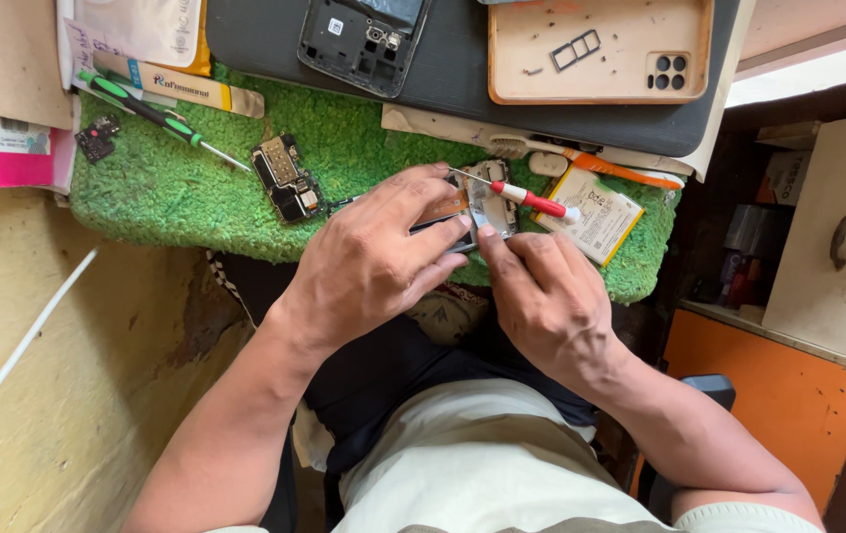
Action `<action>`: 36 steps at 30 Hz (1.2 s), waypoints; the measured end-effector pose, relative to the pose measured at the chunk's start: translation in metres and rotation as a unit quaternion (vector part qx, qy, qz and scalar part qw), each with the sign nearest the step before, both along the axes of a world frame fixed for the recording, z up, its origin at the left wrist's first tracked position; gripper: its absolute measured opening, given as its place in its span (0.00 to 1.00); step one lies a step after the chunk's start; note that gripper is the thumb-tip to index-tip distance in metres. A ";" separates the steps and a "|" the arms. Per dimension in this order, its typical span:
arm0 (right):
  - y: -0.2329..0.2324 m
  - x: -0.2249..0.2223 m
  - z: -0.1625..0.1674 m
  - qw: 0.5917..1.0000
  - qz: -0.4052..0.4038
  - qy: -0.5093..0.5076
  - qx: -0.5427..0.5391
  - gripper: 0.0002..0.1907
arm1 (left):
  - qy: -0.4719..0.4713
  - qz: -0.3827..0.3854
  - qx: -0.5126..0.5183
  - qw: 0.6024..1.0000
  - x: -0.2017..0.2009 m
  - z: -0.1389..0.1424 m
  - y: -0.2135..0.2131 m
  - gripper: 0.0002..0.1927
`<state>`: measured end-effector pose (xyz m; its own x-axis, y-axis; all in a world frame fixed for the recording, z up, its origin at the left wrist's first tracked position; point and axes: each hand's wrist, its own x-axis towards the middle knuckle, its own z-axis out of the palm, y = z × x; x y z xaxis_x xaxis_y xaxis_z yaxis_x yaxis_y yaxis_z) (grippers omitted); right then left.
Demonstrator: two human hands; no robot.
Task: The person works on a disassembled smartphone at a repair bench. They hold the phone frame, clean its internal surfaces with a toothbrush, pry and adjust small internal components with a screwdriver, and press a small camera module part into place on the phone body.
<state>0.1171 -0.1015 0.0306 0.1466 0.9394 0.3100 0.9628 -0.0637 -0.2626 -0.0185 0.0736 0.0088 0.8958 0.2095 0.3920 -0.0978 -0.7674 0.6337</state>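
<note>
Left hand (373, 262) steadies a phone frame (477, 207) on the green mat (176, 188).

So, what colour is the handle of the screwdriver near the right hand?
Red, with a white cap, on the screwdriver; the head view shows it.

Circuit board (287, 179) left, battery (595, 215) right crowd mat (176, 192)

Tabletop (8, 89) covered by green fuzzy mat (186, 197) and dark grey pad (462, 79). On mat: green-handled screwdriver (151, 114), circuit board (285, 178), small dark chip (97, 138), opened phone (477, 207), battery (595, 217), toothbrush (581, 158). On pad: phone frame (364, 39), tan phone case (600, 49) holding SIM tray (577, 49)
</note>
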 end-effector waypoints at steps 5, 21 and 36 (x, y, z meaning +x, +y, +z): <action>0.003 0.000 -0.004 1.000 0.000 -0.004 0.016 0.17 | 0.002 -0.002 0.002 1.000 0.000 0.000 0.001 0.17; -0.007 0.012 -0.018 0.993 0.047 -0.054 0.091 0.20 | -0.001 -0.029 -0.006 1.000 -0.002 0.003 0.005 0.17; -0.052 0.047 -0.005 0.976 -0.099 0.110 0.160 0.12 | -0.006 -0.034 0.004 0.999 -0.003 0.004 0.006 0.19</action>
